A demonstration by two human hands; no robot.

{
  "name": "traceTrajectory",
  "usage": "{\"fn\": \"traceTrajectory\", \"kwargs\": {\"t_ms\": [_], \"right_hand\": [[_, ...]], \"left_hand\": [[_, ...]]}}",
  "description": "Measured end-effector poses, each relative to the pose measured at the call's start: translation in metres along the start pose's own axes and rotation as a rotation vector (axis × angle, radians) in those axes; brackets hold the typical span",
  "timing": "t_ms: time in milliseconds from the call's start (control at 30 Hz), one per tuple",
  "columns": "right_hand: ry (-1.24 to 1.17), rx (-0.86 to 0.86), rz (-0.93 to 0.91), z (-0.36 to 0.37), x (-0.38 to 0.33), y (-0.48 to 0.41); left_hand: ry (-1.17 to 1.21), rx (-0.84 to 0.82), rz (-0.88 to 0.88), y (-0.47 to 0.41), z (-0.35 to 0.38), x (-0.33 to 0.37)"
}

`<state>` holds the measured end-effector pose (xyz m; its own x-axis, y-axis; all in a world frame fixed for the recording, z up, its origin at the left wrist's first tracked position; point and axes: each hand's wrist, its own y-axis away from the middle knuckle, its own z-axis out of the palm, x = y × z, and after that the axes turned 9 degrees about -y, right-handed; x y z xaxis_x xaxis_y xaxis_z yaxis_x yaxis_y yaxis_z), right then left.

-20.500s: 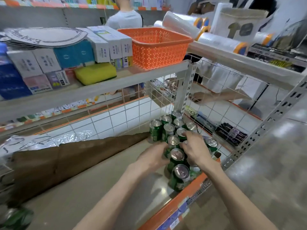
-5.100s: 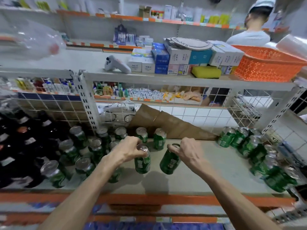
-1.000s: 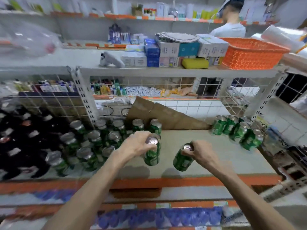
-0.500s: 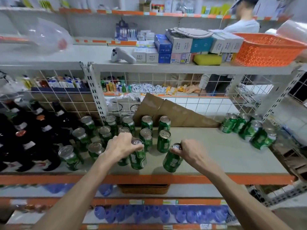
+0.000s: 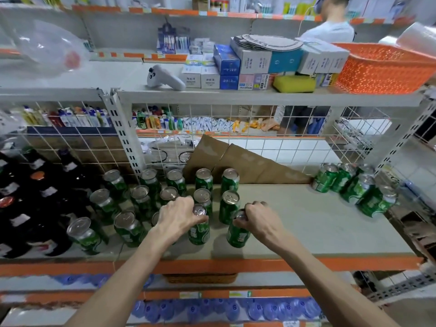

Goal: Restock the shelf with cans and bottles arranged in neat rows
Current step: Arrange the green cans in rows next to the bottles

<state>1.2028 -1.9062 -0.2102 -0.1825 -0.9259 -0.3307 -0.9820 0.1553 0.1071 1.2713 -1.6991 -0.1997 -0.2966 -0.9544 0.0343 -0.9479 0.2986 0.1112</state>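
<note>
Left hand (image 5: pixel 175 217) and right hand (image 5: pixel 260 219) each grip a green can (image 5: pixel 199 230) (upright) by its top on the shelf (image 5: pixel 318 232).

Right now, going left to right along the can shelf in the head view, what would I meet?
Dark bottles → rowed green cans → left hand on left can → right can under right hand → loose green cans.

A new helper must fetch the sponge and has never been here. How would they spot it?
Find the grey upper shelf above the green cans, then the orange basket at its right end. Just left of the basket, in front of the stacked boxes, lies the yellow sponge: the only unboxed, plain yellow block there.
</note>
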Motion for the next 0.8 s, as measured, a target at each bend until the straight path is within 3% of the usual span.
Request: {"fn": "traceTrajectory", "kwargs": {"t_ms": [300,800], "right_hand": [[-0.060,-0.070,0.013,0.014,-0.018,-0.009],[-0.019,-0.018,-0.012,0.029,-0.037,-0.004]], "left_hand": [[-0.068,-0.039,0.027,-0.008,0.013,0.015],[-0.029,-0.029,0.031,0.001,0.019,0.006]]}}
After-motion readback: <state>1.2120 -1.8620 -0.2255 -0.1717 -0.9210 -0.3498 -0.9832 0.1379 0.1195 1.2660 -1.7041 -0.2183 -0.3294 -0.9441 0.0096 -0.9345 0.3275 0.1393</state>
